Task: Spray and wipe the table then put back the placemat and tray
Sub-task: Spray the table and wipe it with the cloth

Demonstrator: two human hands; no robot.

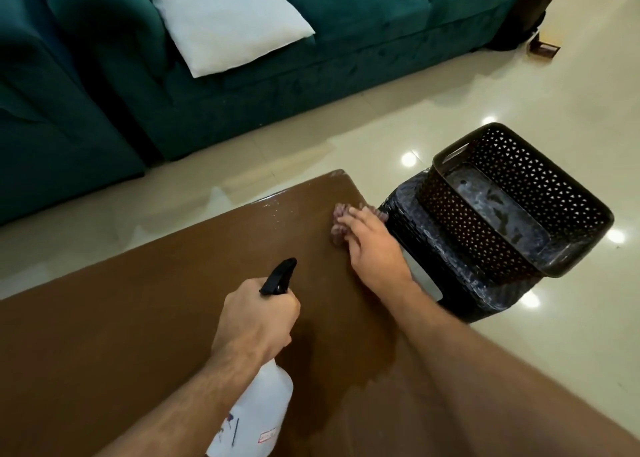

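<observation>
The left hand (259, 321) was curled round the neck of a white spray bottle (258, 411), its black nozzle (278, 276) pointing away over the table; the right hand (372, 245) lay flat, fingers straight and together, pressing a crumpled pinkish cloth (341, 219) onto the brown table (138, 318) close to its far right corner; fine droplets (280, 210) showed along the far edge just left of the cloth, and a darker wet patch (346, 363) lay between the two forearms; just beyond the table's right edge stood a black woven stool (450, 269), carrying a black perforated basket-style tray (512, 200); further off, across the glossy cream tiled floor (485, 85), stood a teal sofa (311, 58) with a white cushion (225, 20) leaning on it.
</observation>
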